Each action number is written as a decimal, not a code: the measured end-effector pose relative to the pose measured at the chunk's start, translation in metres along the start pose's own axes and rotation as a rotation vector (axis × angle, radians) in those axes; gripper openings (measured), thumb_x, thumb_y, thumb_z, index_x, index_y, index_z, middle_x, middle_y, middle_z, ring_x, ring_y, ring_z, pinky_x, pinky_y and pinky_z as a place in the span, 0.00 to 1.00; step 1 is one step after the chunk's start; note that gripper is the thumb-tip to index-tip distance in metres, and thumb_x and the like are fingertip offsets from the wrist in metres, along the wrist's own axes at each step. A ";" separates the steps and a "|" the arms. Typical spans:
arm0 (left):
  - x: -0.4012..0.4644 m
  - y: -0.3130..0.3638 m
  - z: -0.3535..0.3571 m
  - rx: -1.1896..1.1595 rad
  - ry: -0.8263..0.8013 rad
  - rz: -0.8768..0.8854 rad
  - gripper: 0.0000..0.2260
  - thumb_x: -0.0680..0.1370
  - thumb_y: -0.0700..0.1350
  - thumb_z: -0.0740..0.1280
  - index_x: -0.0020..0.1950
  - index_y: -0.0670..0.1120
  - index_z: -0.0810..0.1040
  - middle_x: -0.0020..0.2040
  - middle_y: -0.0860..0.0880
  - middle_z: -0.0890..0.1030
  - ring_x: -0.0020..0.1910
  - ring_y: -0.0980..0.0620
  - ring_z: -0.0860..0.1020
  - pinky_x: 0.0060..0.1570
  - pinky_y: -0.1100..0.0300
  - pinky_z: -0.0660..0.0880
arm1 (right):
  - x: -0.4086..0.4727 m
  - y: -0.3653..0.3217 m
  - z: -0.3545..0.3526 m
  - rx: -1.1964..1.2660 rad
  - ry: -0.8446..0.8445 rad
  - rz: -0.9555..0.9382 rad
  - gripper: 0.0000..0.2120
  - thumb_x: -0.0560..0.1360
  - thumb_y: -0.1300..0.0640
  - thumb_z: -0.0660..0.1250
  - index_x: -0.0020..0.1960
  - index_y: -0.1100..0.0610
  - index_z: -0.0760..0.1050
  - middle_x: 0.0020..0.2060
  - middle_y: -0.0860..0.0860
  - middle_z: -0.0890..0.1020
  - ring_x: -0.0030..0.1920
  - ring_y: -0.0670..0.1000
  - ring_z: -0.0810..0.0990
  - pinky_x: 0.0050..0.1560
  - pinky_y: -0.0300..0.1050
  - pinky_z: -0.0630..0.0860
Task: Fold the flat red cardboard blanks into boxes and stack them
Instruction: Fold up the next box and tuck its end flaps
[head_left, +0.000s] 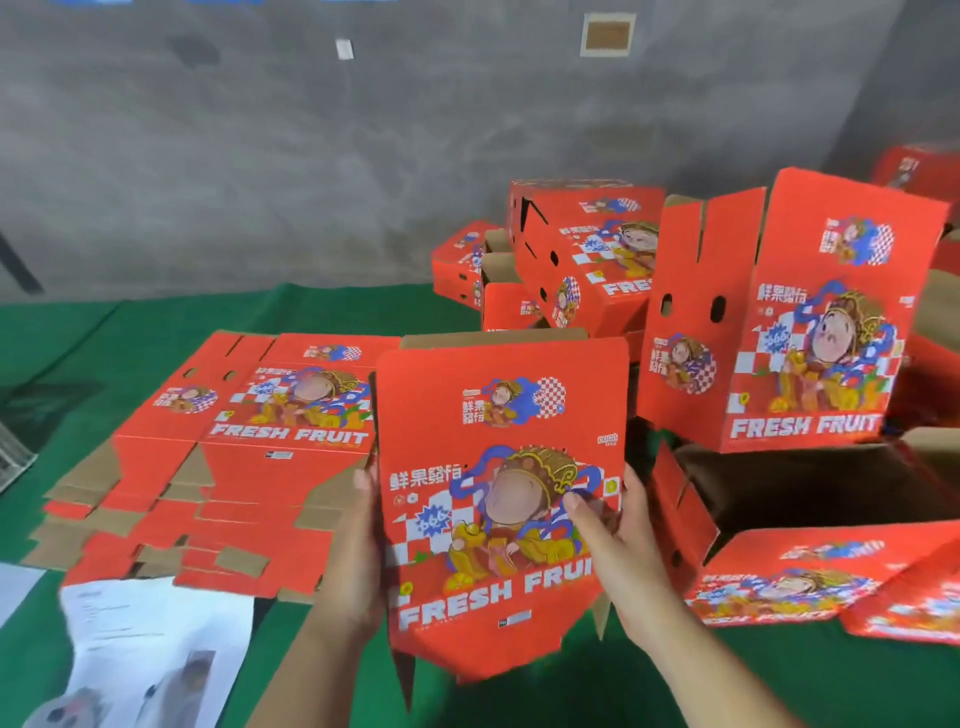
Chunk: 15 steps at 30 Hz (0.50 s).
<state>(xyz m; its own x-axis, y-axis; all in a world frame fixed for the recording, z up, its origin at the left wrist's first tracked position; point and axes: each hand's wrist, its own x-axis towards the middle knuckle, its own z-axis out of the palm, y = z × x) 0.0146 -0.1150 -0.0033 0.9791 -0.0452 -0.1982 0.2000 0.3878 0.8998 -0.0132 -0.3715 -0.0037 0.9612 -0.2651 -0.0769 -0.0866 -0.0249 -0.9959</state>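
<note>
I hold one red cardboard blank upright in front of me, its printed "FRESH FRUIT" face toward the camera and its bottom flaps hanging down. My left hand grips its left edge. My right hand grips its right edge, thumb across the printed face. A stack of flat red blanks lies on the green table to the left. Folded red boxes are piled behind and to the right, with one tall box standing upright.
The green table cover reaches to a grey concrete wall. A white printed sheet lies at the lower left. An open box and more red boxes crowd the right side.
</note>
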 end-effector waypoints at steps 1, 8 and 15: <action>0.000 0.000 -0.001 0.056 0.007 0.009 0.37 0.72 0.79 0.62 0.68 0.54 0.81 0.63 0.41 0.84 0.60 0.37 0.84 0.50 0.41 0.83 | 0.001 0.000 0.000 -0.011 -0.005 -0.008 0.33 0.76 0.46 0.74 0.75 0.34 0.63 0.64 0.37 0.78 0.64 0.43 0.78 0.67 0.52 0.75; -0.001 0.027 -0.017 0.020 0.062 0.092 0.28 0.77 0.69 0.59 0.69 0.54 0.80 0.62 0.42 0.85 0.56 0.38 0.86 0.42 0.43 0.83 | 0.014 0.000 -0.007 0.187 0.048 0.129 0.14 0.80 0.39 0.64 0.64 0.42 0.73 0.59 0.46 0.85 0.60 0.47 0.83 0.62 0.49 0.76; -0.002 0.051 -0.010 -0.051 0.290 0.244 0.11 0.86 0.44 0.61 0.64 0.39 0.76 0.51 0.39 0.82 0.44 0.46 0.83 0.40 0.50 0.83 | 0.035 -0.040 -0.015 0.454 0.021 0.233 0.32 0.78 0.28 0.55 0.74 0.45 0.70 0.67 0.48 0.81 0.62 0.55 0.83 0.63 0.59 0.75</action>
<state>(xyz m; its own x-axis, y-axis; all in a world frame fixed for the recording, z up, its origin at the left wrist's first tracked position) 0.0224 -0.0857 0.0392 0.9453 0.3139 -0.0887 -0.0472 0.4006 0.9150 0.0202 -0.3943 0.0344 0.9239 -0.2332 -0.3033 -0.1711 0.4571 -0.8728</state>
